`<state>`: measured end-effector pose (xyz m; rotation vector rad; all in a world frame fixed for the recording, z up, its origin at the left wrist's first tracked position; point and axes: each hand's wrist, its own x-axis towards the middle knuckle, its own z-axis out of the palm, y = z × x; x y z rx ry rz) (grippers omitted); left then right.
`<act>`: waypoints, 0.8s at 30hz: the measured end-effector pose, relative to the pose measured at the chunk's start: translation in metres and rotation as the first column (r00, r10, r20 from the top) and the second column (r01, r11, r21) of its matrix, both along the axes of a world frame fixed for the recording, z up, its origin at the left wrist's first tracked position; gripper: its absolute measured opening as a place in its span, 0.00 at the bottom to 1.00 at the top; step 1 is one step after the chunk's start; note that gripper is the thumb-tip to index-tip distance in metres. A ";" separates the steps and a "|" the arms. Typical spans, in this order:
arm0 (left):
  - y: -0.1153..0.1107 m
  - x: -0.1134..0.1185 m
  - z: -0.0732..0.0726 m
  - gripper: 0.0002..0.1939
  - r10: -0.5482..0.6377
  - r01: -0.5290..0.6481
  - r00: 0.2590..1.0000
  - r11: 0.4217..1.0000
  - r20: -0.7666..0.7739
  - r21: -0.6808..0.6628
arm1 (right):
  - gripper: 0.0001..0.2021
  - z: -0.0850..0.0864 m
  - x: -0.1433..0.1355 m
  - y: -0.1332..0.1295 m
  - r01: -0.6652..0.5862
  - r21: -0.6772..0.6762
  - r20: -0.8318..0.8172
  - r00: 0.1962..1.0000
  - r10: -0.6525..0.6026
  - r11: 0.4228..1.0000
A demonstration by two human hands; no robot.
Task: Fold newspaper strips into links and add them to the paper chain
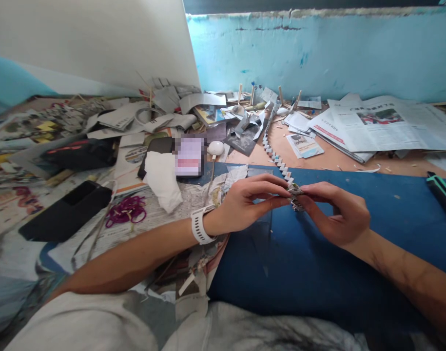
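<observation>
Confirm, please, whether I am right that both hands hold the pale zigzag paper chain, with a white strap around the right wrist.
No: in the head view, the white perforated strap is around the wrist of the left hand, not the right hand; both hold the pale zigzag paper chain.

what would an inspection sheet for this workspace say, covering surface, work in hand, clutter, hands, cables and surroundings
Surface: blue mat on a tan tabletop
Work in hand: zigzag paper chain, running toward the back of the tabletop
Clutter: newspapers at right, purple cord at left, paper scraps beyond the mat
Hands: left hand and right hand both pinch the chain
Cables: pale cable below a white plug-like piece
Surroundings: pale blue wall, cracked near its top edge
</observation>
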<state>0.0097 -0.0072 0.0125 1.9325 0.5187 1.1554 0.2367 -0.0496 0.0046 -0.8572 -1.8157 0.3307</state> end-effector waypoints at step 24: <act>-0.016 -0.002 0.012 0.12 0.176 -0.054 0.974 0.796 -0.146 0.602 | 0.14 0.019 -0.004 -0.015 -0.043 -0.169 -0.045 0.998 0.036 0.985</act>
